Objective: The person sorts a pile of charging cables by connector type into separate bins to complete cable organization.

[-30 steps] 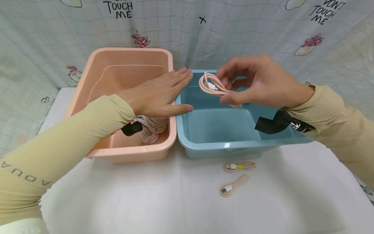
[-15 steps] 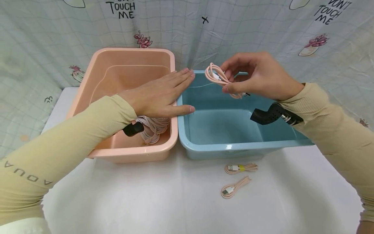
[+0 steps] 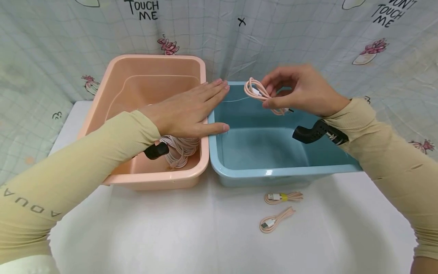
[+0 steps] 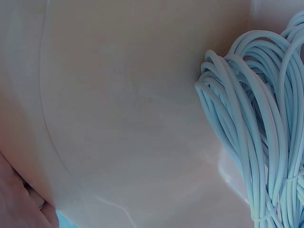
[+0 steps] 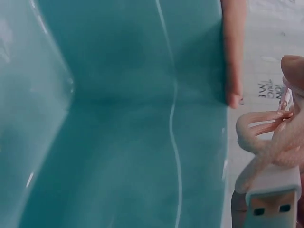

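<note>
Above the far rim of the blue bin (image 3: 253,148), my right hand (image 3: 301,89) pinches a coiled pink USB cable (image 3: 254,91) between thumb and fingers. The cable's white USB plug (image 5: 273,209) shows large in the right wrist view. My left hand (image 3: 186,112) lies palm down with straight fingers across the adjoining rims of the peach bin (image 3: 150,177) and the blue bin. Below that hand, a bundle of pale cables (image 4: 256,109) lies inside the peach bin, partly covered by the forearm in the head view.
Two more coiled pink cables lie on the white table (image 3: 154,228) in front of the blue bin: one cable with a yellow tie (image 3: 291,196), and a cable nearer me (image 3: 278,220). A printed curtain (image 3: 273,34) hangs directly behind both bins.
My right hand has shifted right with the cable, rising and then dipping slightly. The left hand keeps its place on the rims. The head view has shifted a little.
</note>
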Available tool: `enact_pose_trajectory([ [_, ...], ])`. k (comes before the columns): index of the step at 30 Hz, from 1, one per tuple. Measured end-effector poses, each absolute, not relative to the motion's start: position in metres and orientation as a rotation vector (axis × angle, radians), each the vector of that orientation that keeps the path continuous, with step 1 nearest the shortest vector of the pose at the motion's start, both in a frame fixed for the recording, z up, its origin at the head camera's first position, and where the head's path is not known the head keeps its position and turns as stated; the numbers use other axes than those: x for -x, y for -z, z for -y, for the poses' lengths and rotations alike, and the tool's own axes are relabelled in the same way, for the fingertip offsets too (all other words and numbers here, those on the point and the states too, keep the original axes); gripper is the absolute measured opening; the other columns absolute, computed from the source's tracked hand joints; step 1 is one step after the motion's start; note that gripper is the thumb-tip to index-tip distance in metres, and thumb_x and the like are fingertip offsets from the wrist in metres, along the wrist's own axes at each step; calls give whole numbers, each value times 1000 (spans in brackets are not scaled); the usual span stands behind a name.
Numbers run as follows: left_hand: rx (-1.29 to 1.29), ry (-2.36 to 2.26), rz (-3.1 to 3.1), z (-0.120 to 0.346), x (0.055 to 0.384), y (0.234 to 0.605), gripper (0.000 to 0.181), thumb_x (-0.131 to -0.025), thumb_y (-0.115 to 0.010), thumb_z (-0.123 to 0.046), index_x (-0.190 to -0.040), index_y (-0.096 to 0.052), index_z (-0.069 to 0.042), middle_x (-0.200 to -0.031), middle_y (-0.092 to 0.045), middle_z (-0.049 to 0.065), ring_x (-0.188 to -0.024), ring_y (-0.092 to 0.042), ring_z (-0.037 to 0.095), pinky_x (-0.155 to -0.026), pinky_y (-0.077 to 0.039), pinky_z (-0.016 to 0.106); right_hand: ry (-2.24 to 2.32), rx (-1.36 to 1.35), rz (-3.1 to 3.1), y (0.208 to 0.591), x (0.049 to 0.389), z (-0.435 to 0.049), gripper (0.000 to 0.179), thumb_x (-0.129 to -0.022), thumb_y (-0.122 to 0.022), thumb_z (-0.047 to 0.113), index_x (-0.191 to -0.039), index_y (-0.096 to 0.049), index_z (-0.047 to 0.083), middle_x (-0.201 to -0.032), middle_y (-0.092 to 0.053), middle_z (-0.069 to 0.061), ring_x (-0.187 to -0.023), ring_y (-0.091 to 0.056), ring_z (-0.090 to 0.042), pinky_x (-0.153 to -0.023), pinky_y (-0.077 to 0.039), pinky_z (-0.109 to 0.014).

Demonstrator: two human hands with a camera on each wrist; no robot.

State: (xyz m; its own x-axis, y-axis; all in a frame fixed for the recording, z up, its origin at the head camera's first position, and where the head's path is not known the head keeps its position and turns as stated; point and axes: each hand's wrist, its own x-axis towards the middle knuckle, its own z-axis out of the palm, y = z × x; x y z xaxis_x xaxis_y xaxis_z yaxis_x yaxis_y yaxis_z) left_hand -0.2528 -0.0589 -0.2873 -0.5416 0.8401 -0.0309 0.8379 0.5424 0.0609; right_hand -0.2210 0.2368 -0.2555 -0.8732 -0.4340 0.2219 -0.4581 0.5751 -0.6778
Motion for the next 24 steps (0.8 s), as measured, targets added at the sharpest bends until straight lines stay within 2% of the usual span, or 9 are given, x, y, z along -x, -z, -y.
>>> enact_pose_trajectory([
  [9,-1482,-48,-2699,59,254,288,95,-92,-27,-75,-157,2,-12,-167,5,2,-156,5,21,-129,-6,41,-1168,-770,2858,268,226,-240,29,-80,-80,14,-107,-70,16,-88,-67,-3,-78,-64,-15,-58,-53,-22],
  [17,-1498,-49,-2715,58,254,288,95,-92,-27,-74,-157,0,-11,-167,1,4,-156,4,21,-129,-7,41,-1184,-758,2918,275,229,-241,29,-80,-80,16,-107,-70,15,-88,-68,-3,-79,-64,-16,-58,-54,-24],
  [24,-1489,-56,-2701,58,252,287,94,-93,-27,-73,-157,2,-12,-166,5,2,-156,5,20,-129,-6,42,-1169,-724,3006,279,230,-241,31,-81,-79,20,-110,-70,14,-92,-68,0,-82,-65,-15,-61,-55,-24],
])
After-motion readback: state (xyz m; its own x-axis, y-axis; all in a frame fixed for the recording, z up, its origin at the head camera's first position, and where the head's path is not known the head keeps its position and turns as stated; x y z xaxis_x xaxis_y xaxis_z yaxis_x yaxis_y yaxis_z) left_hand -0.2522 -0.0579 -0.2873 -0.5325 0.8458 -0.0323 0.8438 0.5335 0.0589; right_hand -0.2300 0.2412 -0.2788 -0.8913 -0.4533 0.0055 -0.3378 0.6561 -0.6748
